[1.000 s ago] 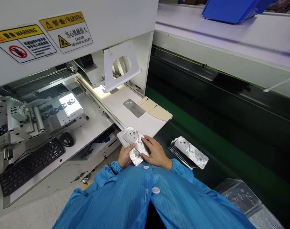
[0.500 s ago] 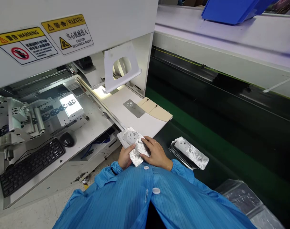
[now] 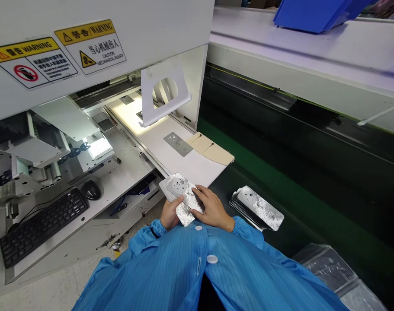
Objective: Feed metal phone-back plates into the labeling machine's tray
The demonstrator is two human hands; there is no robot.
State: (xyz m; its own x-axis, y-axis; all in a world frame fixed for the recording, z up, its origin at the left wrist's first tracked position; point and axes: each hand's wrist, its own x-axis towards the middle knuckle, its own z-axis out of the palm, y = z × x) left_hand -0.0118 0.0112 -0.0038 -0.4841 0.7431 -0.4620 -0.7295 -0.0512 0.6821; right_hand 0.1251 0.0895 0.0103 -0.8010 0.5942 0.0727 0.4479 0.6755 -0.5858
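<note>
My left hand (image 3: 169, 213) grips the near left edge of a few silvery phone back covers (image 3: 190, 199), thumb on top. They overlap slightly fanned, and the top one has a round camera area with holes. My right hand (image 3: 214, 209) is closed on their right side, fingers lying across the upper face. To the right, a stack of similar phone back covers (image 3: 263, 211) lies on the dark green surface. Ahead of my hands, a flat grey phone back cover (image 3: 177, 144) rests alone on the white belt (image 3: 190, 166) of the machine.
A cream plate (image 3: 213, 149) flanks the belt's right edge. Above the belt hangs a white bracket (image 3: 148, 93) with an oval opening. Keyboard (image 3: 43, 226) and mouse (image 3: 91, 190) sit at left. Clear plastic bags (image 3: 333, 272) lie at lower right; a blue bin (image 3: 313, 17) stands on the upper shelf.
The grey cover on the belt has shifted slightly up and left, toward the machine. Inside the machine, a pale plate and mechanism have moved, and more of the lit belt shows. My hands stay put.
</note>
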